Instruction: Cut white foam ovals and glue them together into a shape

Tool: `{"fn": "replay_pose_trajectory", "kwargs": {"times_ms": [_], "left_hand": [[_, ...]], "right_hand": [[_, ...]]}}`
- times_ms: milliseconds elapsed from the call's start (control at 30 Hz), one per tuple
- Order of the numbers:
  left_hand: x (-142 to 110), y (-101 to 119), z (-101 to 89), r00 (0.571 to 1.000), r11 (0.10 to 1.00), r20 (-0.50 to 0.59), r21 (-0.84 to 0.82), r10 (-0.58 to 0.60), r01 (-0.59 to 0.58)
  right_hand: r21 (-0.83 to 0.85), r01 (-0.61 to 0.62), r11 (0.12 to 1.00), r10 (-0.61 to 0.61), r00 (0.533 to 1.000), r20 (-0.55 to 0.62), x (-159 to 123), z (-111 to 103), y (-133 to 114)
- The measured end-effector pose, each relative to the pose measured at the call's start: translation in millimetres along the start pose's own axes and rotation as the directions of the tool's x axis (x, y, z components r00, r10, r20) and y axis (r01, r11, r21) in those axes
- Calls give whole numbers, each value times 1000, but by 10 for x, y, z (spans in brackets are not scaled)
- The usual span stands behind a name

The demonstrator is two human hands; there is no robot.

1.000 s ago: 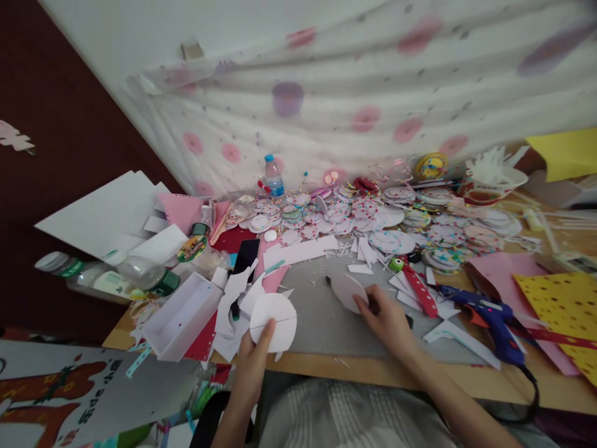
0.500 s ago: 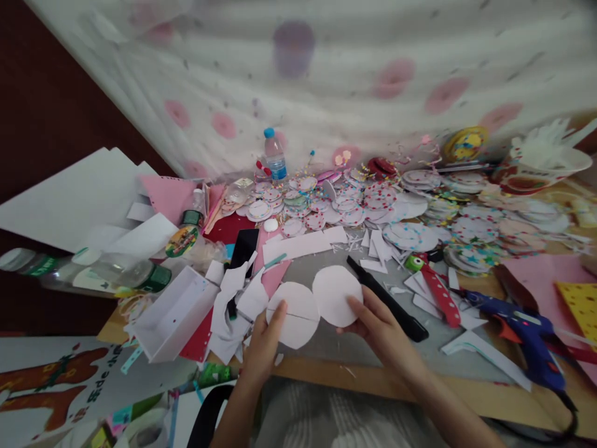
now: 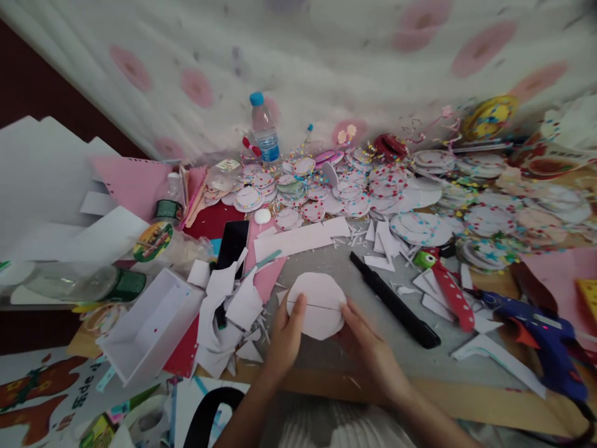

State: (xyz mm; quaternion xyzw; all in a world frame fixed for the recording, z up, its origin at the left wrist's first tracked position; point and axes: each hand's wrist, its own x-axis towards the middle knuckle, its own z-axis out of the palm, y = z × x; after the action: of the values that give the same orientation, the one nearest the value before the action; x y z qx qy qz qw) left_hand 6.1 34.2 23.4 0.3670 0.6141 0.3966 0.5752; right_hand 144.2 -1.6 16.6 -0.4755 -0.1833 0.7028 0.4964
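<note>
A white paper disc (image 3: 317,302) with a dark line across its middle is held up over the grey work surface. My left hand (image 3: 285,336) grips its left side, the thumb lying flat on top. At the right edge my right hand (image 3: 366,348) pinches the disc, its fingertips partly underneath. A second white disc appears to lie behind the first, mostly hidden. Nearest on the right is a long black tool (image 3: 396,302), its kind unclear. White paper offcuts (image 3: 219,320) lie to the left of my left hand.
Behind are many decorated paper discs (image 3: 345,190) and a water bottle (image 3: 265,127). On the right lie a blue glue gun (image 3: 536,330) and a red spotted cutter-like tool (image 3: 450,289). A white open box (image 3: 149,323) and a phone (image 3: 233,246) are on the left.
The two discs, side by side before, are brought together into one stack. My right hand has moved in towards my left. The view has shifted slightly.
</note>
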Motion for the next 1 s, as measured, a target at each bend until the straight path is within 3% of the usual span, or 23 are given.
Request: {"fn": "replay_pose_trajectory", "kwargs": {"times_ms": [167, 300, 533, 1000], "left_hand": [[-29, -26, -25, 996, 997, 66, 46, 56, -59], [-77, 36, -71, 979, 985, 164, 103, 121, -139], [-216, 15, -78, 941, 914, 219, 260, 260, -313], [-341, 117, -119, 944, 944, 267, 213, 191, -251]], "right_hand": [[-248, 121, 961, -126, 992, -3, 31, -60, -76], [-290, 238, 927, -230, 971, 62, 41, -85, -174], [-292, 179, 939, -155, 983, 102, -71, -119, -133], [-247, 77, 966, -56, 994, 93, -129, -146, -171]]}}
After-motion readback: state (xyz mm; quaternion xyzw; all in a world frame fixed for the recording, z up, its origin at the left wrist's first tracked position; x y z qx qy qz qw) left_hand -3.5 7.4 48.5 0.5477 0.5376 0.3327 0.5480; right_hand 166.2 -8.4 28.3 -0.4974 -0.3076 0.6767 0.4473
